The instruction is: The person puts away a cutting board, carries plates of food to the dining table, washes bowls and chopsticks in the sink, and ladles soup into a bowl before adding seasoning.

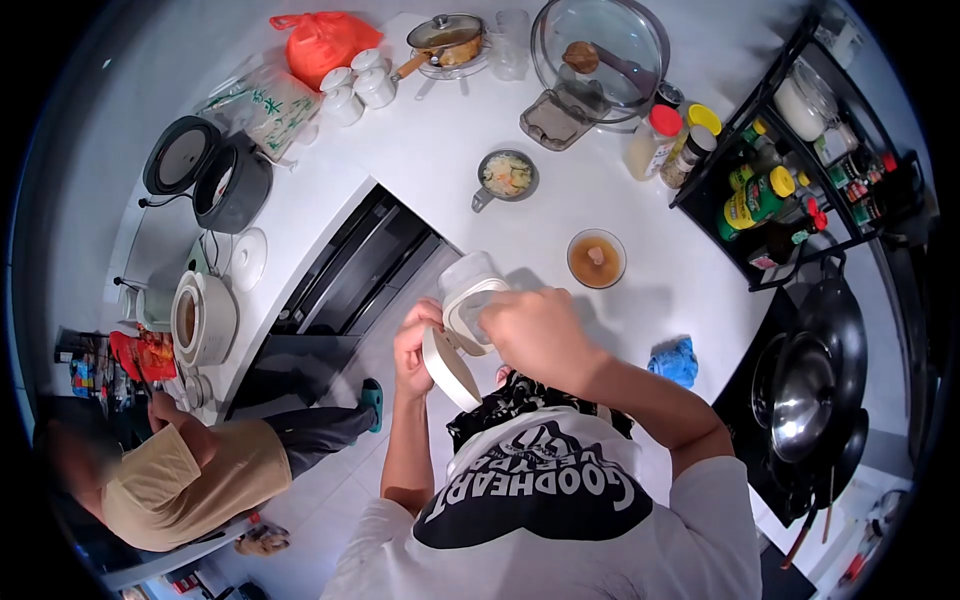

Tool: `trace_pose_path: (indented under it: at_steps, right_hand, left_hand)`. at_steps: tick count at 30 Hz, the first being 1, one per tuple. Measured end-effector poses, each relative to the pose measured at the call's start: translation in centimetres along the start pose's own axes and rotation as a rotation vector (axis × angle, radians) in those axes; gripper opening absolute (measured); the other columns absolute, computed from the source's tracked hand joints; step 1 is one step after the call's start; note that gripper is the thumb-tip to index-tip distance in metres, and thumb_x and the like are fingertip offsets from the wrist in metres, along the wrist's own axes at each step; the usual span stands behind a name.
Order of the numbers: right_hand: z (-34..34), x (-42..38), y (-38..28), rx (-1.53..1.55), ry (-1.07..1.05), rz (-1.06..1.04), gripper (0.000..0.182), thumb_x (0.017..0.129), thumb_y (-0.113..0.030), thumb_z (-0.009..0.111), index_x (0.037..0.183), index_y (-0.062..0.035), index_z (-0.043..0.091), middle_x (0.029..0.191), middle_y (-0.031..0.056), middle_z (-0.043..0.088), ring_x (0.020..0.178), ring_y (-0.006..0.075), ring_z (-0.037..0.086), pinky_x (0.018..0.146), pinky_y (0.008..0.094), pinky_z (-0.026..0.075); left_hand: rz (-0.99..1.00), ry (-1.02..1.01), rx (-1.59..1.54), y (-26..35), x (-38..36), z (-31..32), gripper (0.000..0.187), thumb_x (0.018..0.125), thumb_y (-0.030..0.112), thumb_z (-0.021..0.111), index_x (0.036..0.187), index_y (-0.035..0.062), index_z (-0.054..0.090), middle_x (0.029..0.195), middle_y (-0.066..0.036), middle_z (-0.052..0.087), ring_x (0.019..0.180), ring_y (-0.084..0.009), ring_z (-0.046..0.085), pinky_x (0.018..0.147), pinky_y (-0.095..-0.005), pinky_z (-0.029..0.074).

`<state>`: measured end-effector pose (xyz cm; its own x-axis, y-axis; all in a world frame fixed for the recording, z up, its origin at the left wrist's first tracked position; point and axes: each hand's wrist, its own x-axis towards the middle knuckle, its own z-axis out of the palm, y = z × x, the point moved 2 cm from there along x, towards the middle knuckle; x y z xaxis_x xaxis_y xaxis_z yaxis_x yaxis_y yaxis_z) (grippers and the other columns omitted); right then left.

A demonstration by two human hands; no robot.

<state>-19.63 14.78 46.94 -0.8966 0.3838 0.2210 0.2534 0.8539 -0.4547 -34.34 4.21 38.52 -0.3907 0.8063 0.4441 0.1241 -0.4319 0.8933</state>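
Note:
A clear canister [468, 272] with a cream rim is tilted in front of my body, its cream flip lid [450, 372] hanging open towards me. My left hand [415, 345] is closed around the side of the canister near the lid. My right hand [535, 325] is curled at the canister's mouth, with its fingertips inside or just over the opening; what they pinch, if anything, is hidden. On the counter beyond stand a grey handled bowl [507, 176] of pale shredded food and a glass bowl [596, 258] of brown liquid with a pale lump in it.
A blue cloth [673, 362] lies right of my right forearm. Seasoning jars [655, 140] and a black bottle rack [760, 200] stand at the right, above a stove with a wok [805, 400]. A rice cooker [232, 185] stands left. Another person [190, 480] works at lower left.

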Motion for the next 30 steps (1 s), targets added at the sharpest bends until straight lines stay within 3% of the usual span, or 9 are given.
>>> trace_pose_path:
  at_steps: [5, 8, 11, 14, 20, 23, 28, 30]
  right_hand:
    - [0.0, -0.4, 1.2, 0.198, 0.112, 0.044, 0.009, 0.075, -0.008, 0.058, 0.072, -0.0037, 0.065, 0.066, 0.0100, 0.061, 0.052, 0.0236, 0.060, 0.051, 0.0333, 0.047]
    - [-1.1, -1.0, 2.0, 0.519, 0.180, 0.255, 0.011, 0.080, -0.009, 0.059, 0.076, -0.0018, 0.065, 0.064, 0.0083, 0.062, 0.046, 0.0169, 0.056, 0.046, 0.0292, 0.045]
    - [-1.3, -1.9, 3.1, 0.938, 0.055, 0.596, 0.015, 0.085, -0.012, 0.057, 0.081, 0.0008, 0.064, 0.062, 0.0062, 0.060, 0.044, 0.0101, 0.053, 0.041, 0.0240, 0.042]
    - [-1.1, -2.7, 4.3, 1.101, 0.065, 0.669, 0.017, 0.087, -0.012, 0.056, 0.084, 0.0031, 0.063, 0.061, 0.0051, 0.058, 0.045, 0.0083, 0.053, 0.038, 0.0207, 0.040]
    - [-1.5, -4.4, 5.9, 1.251, 0.191, 0.736, 0.014, 0.086, -0.010, 0.057, 0.081, 0.0012, 0.062, 0.060, 0.0050, 0.057, 0.041, 0.0088, 0.050, 0.037, 0.0198, 0.039]
    - [-1.2, -6.6, 8.7, 1.325, 0.414, 0.723, 0.014, 0.086, -0.011, 0.057, 0.081, 0.0002, 0.062, 0.060, 0.0041, 0.056, 0.042, 0.0087, 0.049, 0.038, 0.0197, 0.039]
    - [0.9, -10.8, 15.2, 1.064, 0.678, 0.891, 0.014, 0.086, -0.012, 0.058, 0.084, 0.0003, 0.064, 0.062, 0.0031, 0.057, 0.049, 0.0085, 0.052, 0.043, 0.0215, 0.042]
    - [2.8, -12.3, 17.5, 0.934, 0.757, 0.940, 0.014, 0.087, -0.012, 0.058, 0.082, -0.0003, 0.063, 0.061, 0.0029, 0.057, 0.048, 0.0084, 0.051, 0.043, 0.0214, 0.042]
  left_hand:
    - [-0.018, -0.030, 0.046, -0.1, -0.1, 0.1, 0.018, 0.067, 0.014, 0.063, 0.067, 0.0007, 0.051, 0.074, -0.005, 0.046, 0.072, -0.0200, 0.042, 0.066, -0.0313, 0.034]
    - [-0.044, -0.022, 0.004, -0.8, -0.5, -0.2, 0.018, 0.067, 0.014, 0.063, 0.068, 0.0006, 0.051, 0.074, -0.005, 0.046, 0.073, -0.0203, 0.042, 0.066, -0.0314, 0.034]
    - [-0.074, -0.005, -0.018, -1.0, -0.5, 0.0, 0.019, 0.068, 0.014, 0.064, 0.069, 0.0002, 0.051, 0.076, -0.005, 0.046, 0.075, -0.0204, 0.043, 0.067, -0.0312, 0.035]
    - [-0.111, 0.005, -0.071, -1.3, -0.7, 0.2, 0.018, 0.069, 0.014, 0.063, 0.071, -0.0002, 0.052, 0.078, -0.005, 0.046, 0.077, -0.0200, 0.044, 0.068, -0.0309, 0.036]
    - [-0.297, 0.057, -0.228, -2.1, -1.1, 0.9, 0.015, 0.072, 0.012, 0.062, 0.074, 0.0003, 0.052, 0.083, -0.005, 0.046, 0.079, -0.0166, 0.045, 0.069, -0.0274, 0.036]
    - [-0.348, 0.084, -0.243, -2.5, -1.4, 1.1, 0.013, 0.073, 0.011, 0.060, 0.076, 0.0011, 0.052, 0.085, -0.004, 0.045, 0.080, -0.0148, 0.045, 0.069, -0.0255, 0.036]
    - [-0.424, 0.164, -0.270, -2.8, -2.1, 1.3, 0.011, 0.076, 0.010, 0.057, 0.082, 0.0022, 0.053, 0.088, -0.002, 0.046, 0.079, -0.0107, 0.046, 0.069, -0.0234, 0.036]
    - [-0.405, 0.150, -0.293, -3.9, -2.7, 1.0, 0.019, 0.078, 0.015, 0.058, 0.093, 0.0042, 0.053, 0.091, 0.000, 0.048, 0.082, -0.0088, 0.047, 0.071, -0.0222, 0.036]
